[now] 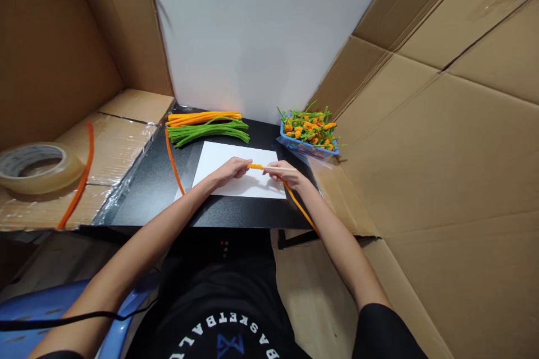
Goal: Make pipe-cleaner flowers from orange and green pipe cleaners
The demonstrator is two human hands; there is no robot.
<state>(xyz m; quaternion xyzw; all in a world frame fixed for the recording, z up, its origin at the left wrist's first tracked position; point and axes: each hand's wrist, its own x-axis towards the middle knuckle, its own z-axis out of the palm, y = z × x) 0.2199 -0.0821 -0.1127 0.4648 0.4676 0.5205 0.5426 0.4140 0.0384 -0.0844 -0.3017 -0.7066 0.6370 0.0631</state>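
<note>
Over a white sheet of paper [206,160], my left hand [232,170] pinches the left end of an orange pipe cleaner [255,166], which is coiled around a thin wooden stick [282,168]. My right hand [284,173] is closed just right of the coil, and the stick lies across it. From under my right hand the loose tail of the orange pipe cleaner hangs down beside my forearm toward the table's front edge. The stick's left end is hidden by the coil and my left fingers.
Bundles of orange pipe cleaners [202,118] and green pipe cleaners [208,133] lie at the back of the black table [147,202]. A blue basket [309,148] holds orange-and-green pieces. Single orange strands and a tape roll [71,165] lie left. Cardboard walls [442,140] stand at both sides.
</note>
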